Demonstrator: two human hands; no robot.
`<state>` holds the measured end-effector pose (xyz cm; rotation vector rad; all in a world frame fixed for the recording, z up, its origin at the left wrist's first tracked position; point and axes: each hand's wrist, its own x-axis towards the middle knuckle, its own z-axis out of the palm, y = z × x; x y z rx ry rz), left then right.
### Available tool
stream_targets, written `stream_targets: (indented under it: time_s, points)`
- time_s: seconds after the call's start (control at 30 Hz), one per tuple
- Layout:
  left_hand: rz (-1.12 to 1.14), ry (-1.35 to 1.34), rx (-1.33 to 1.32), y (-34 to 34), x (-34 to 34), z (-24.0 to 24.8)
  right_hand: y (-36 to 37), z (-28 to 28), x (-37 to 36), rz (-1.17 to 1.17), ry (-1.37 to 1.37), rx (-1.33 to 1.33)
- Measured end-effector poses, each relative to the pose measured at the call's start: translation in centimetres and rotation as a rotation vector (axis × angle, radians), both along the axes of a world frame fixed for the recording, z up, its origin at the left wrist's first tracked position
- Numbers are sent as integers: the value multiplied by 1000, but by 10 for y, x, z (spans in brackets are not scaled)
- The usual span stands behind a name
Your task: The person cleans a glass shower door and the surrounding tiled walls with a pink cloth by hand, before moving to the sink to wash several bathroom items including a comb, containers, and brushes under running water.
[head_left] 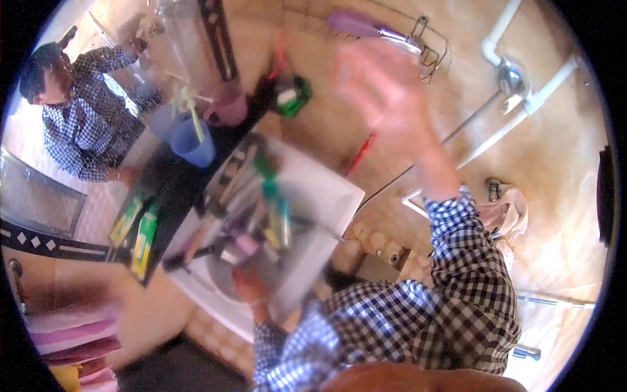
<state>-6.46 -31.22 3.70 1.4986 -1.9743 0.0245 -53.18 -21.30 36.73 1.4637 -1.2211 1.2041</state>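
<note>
My right hand [385, 88] is raised by the tiled wall, in front of a wire rack [431, 62]. It is smeared by motion, so what its fingers do is unclear. Just above it a purple object with a shiny silver collar [356, 25] lies along the rack; whether I touch it is hidden. My left hand [249, 286] is low over the near side of the white sink [326, 179], its fingers blurred. Beside it in the basin lies a jumble of bathroom items, including a pink-purple piece [246, 243] and a green-and-teal toothbrush-like item [277, 202].
A black shelf [166, 196] below the mirror [39, 189] bears a blue cup [194, 144] with pale green stems, a pink mug [228, 110] and a green-yellow toothpaste tube or box [145, 242]. White pipes [486, 147] and a metal valve [513, 81] line the wall. Towels [78, 333] hang lower left.
</note>
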Motion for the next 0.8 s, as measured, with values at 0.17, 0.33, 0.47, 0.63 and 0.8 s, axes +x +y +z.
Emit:
stream_targets:
  time_s: [0.17, 0.33, 0.47, 0.63, 0.8]
  points:
    - [-138, 94, 126, -10, -4, 5, 54, -30, -65, -321, -284, 306]
    - [-146, 33, 48, -12, -19, 14, 47, -22, -68, -166, -581, 399]
    - [-200, 159, 113, 5, -45, 47, 47, -20, -66, 393, -749, 61]
    - [-389, 666, 174, -24, -55, 50, 5, -31, 28, 844, -885, 459]
    - [-439, 1013, 789, 55, -99, 94, -3, -154, 115, 613, -311, 662]
